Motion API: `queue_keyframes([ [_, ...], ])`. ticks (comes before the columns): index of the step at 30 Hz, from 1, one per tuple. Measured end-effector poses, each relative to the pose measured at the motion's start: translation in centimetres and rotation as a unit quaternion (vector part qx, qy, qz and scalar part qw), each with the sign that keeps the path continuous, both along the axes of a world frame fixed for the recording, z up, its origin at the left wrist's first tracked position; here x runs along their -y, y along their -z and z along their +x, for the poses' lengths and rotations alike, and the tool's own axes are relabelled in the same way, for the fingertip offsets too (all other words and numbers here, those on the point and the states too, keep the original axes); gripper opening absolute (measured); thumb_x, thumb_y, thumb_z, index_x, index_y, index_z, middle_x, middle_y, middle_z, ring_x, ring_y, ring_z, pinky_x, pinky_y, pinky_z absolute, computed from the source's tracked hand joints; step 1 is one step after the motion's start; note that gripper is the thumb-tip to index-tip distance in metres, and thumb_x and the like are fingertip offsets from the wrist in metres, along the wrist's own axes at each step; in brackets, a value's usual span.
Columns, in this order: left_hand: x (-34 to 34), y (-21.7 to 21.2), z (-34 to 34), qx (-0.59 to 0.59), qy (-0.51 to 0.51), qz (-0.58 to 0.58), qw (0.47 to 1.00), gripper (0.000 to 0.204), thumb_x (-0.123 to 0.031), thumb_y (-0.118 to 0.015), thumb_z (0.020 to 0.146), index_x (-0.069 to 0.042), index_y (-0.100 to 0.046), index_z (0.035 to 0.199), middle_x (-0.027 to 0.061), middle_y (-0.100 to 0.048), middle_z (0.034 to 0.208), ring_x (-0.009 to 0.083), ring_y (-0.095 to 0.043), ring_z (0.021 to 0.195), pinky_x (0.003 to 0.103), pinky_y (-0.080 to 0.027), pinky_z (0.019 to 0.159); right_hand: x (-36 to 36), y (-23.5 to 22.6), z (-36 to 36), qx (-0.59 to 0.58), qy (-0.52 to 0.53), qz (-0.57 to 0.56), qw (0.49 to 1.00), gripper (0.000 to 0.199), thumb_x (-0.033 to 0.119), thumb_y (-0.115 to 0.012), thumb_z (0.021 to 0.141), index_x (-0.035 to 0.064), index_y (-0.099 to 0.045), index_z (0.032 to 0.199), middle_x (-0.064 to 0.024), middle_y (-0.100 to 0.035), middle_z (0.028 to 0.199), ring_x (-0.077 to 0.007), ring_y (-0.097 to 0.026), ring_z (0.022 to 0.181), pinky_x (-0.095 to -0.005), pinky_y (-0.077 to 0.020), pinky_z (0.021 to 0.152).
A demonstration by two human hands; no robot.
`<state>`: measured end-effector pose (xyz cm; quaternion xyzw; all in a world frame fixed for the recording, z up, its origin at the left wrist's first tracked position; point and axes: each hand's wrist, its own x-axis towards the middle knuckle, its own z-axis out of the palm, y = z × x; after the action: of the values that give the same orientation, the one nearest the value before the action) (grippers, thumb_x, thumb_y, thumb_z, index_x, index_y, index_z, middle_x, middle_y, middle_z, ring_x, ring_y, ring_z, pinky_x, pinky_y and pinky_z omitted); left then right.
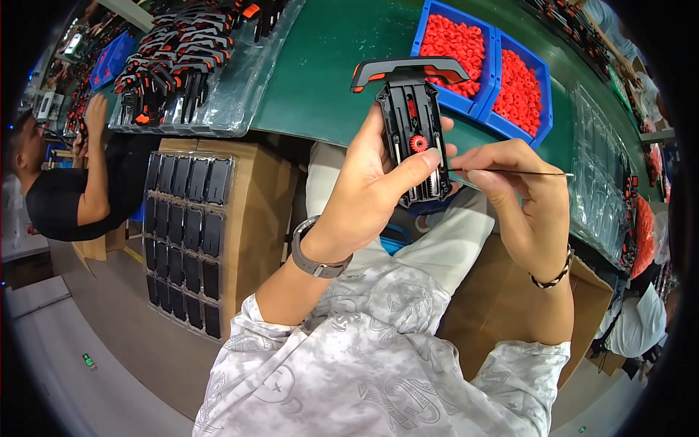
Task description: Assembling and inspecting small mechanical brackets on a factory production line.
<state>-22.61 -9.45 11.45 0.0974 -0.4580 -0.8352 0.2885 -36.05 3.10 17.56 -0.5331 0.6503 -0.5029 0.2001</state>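
My left hand point(360, 186) is closed around a black plastic tool housing point(397, 120), held above my lap with its slotted inside facing up. A black-and-orange handle point(408, 67) crosses the housing's far end. Inside sits a small red gear wheel point(419, 143), and my left thumb presses just below it, beside a spring-like metal strip point(435, 182). My right hand point(520, 186) pinches a thin dark metal rod point(550, 173) between thumb and fingers. The rod lies roughly level, its left tip at the housing's right edge; whether it touches inside cannot be made out.
Two blue bins point(480, 109) of red plastic parts stand on the green table point(320, 73). Black-and-orange handles point(182, 58) pile up at far left. A tray of black pieces point(186, 233) leans against a cardboard box point(262, 204). Clear trays point(593, 182) lie right. A co-worker point(73, 189) sits left.
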Motion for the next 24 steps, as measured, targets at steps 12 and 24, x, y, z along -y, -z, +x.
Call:
queue_keyframes([
  [12,-0.5,-0.9,-0.1,-0.005,0.021,0.104,0.994,0.049,0.000,-0.060,0.093,-0.002,-0.044,0.140,0.0170,-0.061,0.129,0.0285,-0.067,0.110,0.036,-0.061,0.085,-1.6,0.5,0.2,0.061,-0.018,-0.040,0.997,0.013,-0.013,-0.061,0.085,-0.0031,-0.066,0.091,-0.0121,-0.072,0.096,-0.0194,-0.067,0.076,-0.0272,-0.0547,0.070],
  [24,-0.7,-1.5,0.1,-0.010,0.041,0.140,0.989,0.051,0.000,-0.061,0.093,-0.002,-0.043,0.141,0.0183,-0.060,0.130,0.0308,-0.067,0.109,0.039,-0.063,0.082,-2.1,1.0,0.2,0.094,-0.037,-0.102,0.990,0.011,-0.012,-0.061,0.087,-0.0037,-0.063,0.093,-0.0162,-0.072,0.098,-0.0238,-0.069,0.077,-0.0302,-0.0569,0.072],
])
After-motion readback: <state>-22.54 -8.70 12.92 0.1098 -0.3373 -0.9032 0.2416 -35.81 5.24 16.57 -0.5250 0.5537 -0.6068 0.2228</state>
